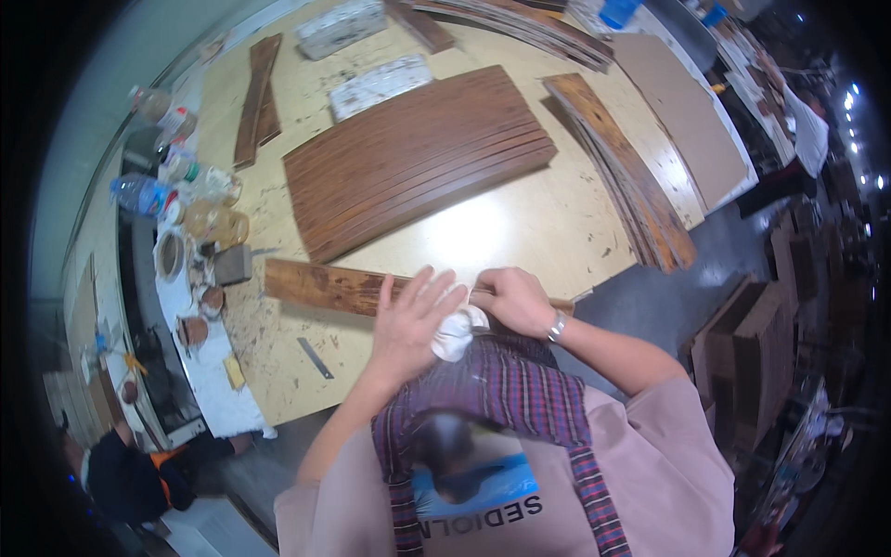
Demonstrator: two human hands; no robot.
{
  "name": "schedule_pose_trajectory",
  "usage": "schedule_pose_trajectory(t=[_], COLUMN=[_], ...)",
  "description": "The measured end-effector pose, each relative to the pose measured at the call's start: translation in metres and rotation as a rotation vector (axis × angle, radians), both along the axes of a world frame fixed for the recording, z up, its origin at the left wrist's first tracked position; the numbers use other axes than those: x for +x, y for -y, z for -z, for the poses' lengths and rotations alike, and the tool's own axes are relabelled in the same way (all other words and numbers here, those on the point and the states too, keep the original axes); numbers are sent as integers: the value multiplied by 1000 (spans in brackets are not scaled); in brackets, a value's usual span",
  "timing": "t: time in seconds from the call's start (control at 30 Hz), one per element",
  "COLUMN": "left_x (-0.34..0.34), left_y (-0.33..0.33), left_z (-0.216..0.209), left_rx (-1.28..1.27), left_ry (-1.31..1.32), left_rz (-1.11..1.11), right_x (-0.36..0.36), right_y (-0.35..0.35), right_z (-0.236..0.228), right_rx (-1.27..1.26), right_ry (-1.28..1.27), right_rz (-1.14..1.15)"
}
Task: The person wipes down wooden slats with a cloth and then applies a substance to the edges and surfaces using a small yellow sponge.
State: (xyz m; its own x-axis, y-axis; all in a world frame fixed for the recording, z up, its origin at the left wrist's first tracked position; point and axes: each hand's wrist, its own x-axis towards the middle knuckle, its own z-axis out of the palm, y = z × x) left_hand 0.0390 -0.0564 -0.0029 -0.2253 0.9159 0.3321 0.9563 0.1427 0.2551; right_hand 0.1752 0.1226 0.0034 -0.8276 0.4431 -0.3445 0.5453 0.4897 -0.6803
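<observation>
A brown wooden plank (320, 283) lies across the near edge of the table in front of me. My left hand (418, 316) rests over it with fingers stretched out and apart. A crumpled white cloth (452, 336) hangs between my hands, against the left palm. My right hand (518, 302) is closed at the cloth's upper end, its fingers curled, with the plank's right part beneath; the fingertips are partly hidden. Beyond my hands, a row of reddish-brown planks (408, 153) lies side by side.
Dark, worn planks (622, 167) lie at the right, more (255, 102) at the far left. Two pale blocks (380, 85) sit behind the row. Bottles (213, 223), cups (192, 331) and a dark block (233, 265) line the left edge, near a metal strip (316, 358). People work on both sides.
</observation>
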Motion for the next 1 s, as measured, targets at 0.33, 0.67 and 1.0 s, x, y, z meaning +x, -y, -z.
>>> schedule_pose_trajectory(t=[0.33, 0.67, 1.0], left_x=[-169, 7, -39], left_y=[54, 7, 4], left_z=[-26, 29, -3], left_rx=[484, 195, 223], left_ry=[435, 452, 1030], left_rz=[-785, 463, -79], right_x=[53, -62, -90], right_y=[7, -16, -4], right_z=[13, -10, -20], right_rx=[-116, -508, -692], right_ry=[-148, -742, -1051], right_rz=[283, 607, 757])
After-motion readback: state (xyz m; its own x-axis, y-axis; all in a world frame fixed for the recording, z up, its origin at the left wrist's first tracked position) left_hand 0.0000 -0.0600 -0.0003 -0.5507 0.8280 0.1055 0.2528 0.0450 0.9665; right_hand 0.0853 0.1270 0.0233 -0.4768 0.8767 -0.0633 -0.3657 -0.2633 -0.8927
